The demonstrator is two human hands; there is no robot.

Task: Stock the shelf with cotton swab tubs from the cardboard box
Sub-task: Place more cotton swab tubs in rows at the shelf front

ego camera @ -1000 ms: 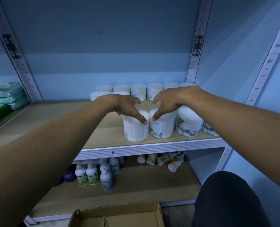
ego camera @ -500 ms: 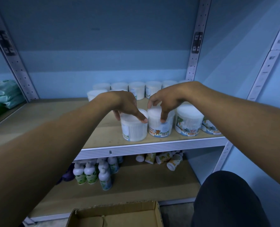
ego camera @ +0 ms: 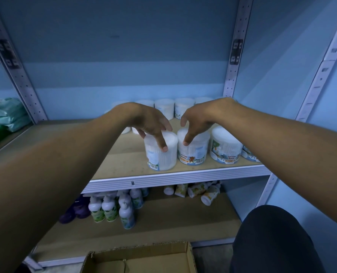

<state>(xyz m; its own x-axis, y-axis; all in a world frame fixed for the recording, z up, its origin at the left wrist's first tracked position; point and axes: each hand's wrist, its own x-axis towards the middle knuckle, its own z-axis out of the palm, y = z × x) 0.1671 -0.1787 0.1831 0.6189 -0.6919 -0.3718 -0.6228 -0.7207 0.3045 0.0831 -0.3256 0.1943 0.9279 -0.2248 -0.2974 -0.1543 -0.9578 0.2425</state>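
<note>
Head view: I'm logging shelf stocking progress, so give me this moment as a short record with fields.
left hand: fingers spread over the top of the leftmost front tub, thumb tip on its front
right hand: fingers spread over the bear-label tub, fingertip on its lid
front row: both tubs upright near the shelf edge, a third tub to their right
back row: more tubs against the wall
lower shelf: bottles standing, some lying
cardboard box: open, on the floor below
</note>
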